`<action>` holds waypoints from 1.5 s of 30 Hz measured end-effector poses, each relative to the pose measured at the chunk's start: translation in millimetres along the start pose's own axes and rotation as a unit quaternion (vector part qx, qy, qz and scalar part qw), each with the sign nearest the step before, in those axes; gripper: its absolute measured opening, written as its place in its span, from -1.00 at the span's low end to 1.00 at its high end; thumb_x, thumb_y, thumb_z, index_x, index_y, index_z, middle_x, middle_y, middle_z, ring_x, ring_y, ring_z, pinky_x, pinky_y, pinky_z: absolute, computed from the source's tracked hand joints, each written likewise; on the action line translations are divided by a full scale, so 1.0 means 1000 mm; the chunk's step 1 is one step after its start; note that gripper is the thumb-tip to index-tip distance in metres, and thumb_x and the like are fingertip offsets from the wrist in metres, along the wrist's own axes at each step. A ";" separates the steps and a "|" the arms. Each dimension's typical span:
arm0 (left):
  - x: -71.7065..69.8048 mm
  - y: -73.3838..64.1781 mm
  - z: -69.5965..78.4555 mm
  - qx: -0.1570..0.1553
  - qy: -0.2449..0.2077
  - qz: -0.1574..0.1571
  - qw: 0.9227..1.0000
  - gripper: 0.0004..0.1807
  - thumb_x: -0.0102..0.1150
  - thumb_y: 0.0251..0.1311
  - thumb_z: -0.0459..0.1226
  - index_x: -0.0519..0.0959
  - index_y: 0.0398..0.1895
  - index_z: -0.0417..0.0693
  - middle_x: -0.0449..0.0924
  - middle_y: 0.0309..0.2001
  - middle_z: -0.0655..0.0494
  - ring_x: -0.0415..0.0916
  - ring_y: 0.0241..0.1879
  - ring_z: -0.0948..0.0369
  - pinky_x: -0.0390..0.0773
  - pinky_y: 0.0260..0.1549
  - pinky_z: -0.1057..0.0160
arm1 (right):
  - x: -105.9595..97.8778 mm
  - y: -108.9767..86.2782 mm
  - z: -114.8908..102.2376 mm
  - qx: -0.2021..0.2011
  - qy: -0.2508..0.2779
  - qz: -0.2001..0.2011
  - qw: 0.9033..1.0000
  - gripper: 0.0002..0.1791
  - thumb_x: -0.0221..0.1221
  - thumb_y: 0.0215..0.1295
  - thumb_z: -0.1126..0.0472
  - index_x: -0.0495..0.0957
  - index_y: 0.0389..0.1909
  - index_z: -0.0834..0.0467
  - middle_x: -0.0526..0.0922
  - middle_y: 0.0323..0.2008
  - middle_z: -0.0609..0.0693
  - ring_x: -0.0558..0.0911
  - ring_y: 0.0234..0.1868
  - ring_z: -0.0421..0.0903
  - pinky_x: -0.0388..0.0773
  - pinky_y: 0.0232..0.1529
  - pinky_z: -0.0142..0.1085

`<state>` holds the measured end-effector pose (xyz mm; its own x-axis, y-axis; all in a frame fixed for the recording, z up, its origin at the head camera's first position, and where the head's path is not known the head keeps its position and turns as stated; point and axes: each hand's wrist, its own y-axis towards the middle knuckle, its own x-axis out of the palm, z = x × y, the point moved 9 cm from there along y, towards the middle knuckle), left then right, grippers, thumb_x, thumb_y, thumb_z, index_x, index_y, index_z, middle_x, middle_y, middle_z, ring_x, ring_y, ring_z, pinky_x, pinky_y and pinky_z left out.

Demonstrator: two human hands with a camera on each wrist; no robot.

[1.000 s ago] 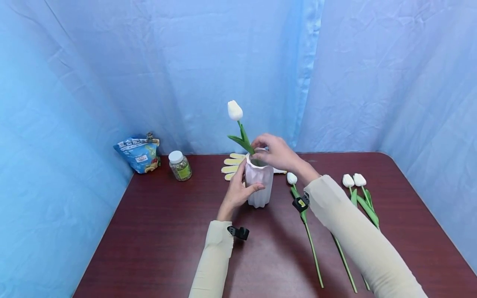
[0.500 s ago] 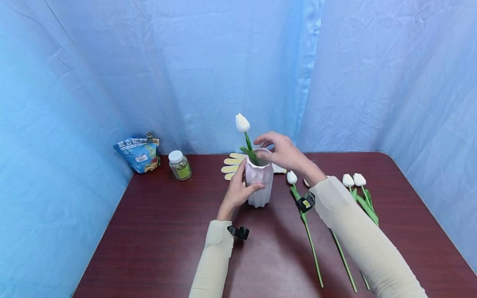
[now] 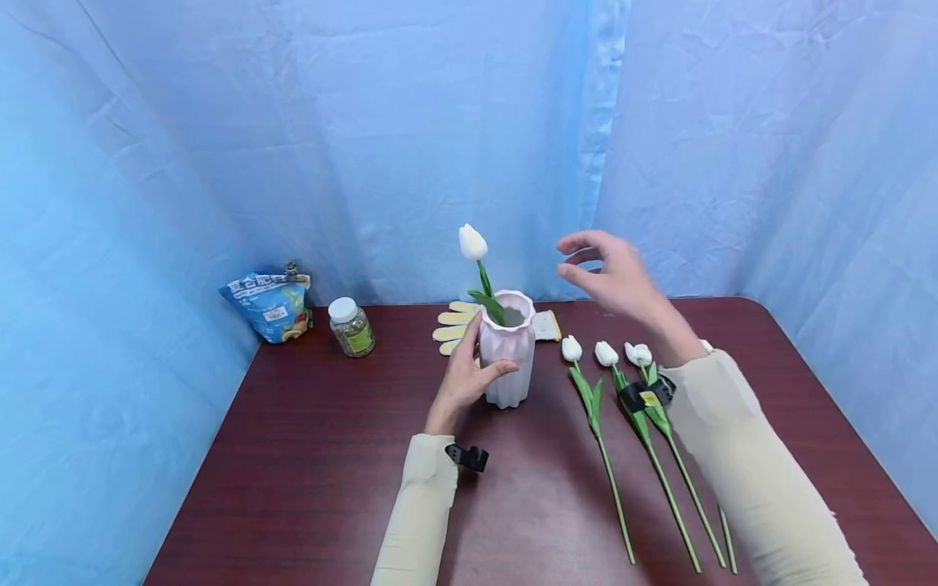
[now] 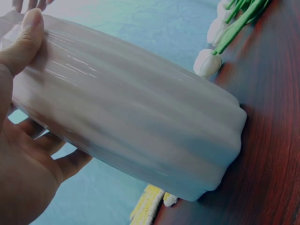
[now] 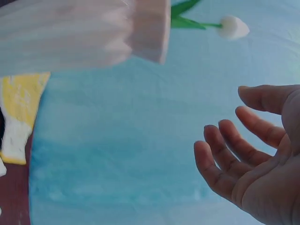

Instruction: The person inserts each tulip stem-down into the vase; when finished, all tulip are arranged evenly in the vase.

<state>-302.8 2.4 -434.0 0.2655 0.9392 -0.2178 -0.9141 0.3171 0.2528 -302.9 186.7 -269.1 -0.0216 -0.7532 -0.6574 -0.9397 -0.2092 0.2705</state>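
Note:
A pale pink fluted vase (image 3: 508,358) stands upright on the dark red table. My left hand (image 3: 463,378) holds it round its left side, thumb across the front, as the left wrist view also shows with the vase wall (image 4: 126,103) filling the frame. One white tulip (image 3: 473,242) stands in the vase, leaning left, its leaves at the rim and its lower stem hidden inside. My right hand (image 3: 611,273) is in the air right of the vase, fingers loosely bent and holding nothing; in the right wrist view the fingers (image 5: 225,154) are apart from the vase.
Several white tulips lie on the table (image 3: 352,480) at the right, one nearest the vase (image 3: 595,407), others partly under my right forearm. A yellow-and-white glove (image 3: 454,325) lies behind the vase. A lidded jar (image 3: 352,327) and a blue bag (image 3: 269,308) stand at the back left.
The tulip has dropped lower into the vase. My right hand has let go of it and moved away to the right. My left hand stays on the vase.

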 end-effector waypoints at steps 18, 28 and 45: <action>-0.005 -0.009 0.023 -0.005 -0.009 -0.002 1.000 0.06 0.43 0.12 -0.37 -0.02 0.61 -0.13 0.27 0.46 -0.26 0.36 0.37 -0.19 0.38 0.30 -0.24 | -0.085 -0.058 0.065 0.108 -0.040 0.087 0.990 -0.54 0.20 0.40 -0.09 0.53 0.18 0.08 0.53 -0.12 -0.50 0.47 -0.13 -0.66 0.42 -0.26 -0.59; -0.004 -0.009 0.021 -0.014 0.001 -0.006 1.000 0.06 0.42 0.14 -0.37 -0.03 0.61 -0.10 0.26 0.48 -0.24 0.35 0.39 -0.17 0.39 0.31 -0.20 | -0.110 -0.101 0.117 0.153 -0.052 0.102 0.982 -0.71 0.21 0.39 -0.06 0.53 0.08 -0.13 0.46 -0.27 -0.74 0.48 -0.28 -0.74 0.41 -0.33 -0.66; 0.000 -0.001 -0.003 -0.010 0.008 -0.003 1.000 0.09 0.46 0.10 -0.35 -0.03 0.62 0.00 0.26 0.49 -0.18 0.33 0.41 -0.15 0.39 0.30 -0.22 | -0.114 -0.173 0.204 0.212 -0.100 0.069 0.970 -0.81 0.19 0.41 -0.08 0.49 -0.03 -0.21 0.36 -0.39 -0.80 0.35 -0.35 -0.81 0.38 -0.42 -0.54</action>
<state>-302.7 2.0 -437.0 0.2659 0.9354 -0.2333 -0.9188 0.3191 0.2323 -207.8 436.3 -384.2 -0.1828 -0.6109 -0.7703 -0.9781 0.1920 0.0798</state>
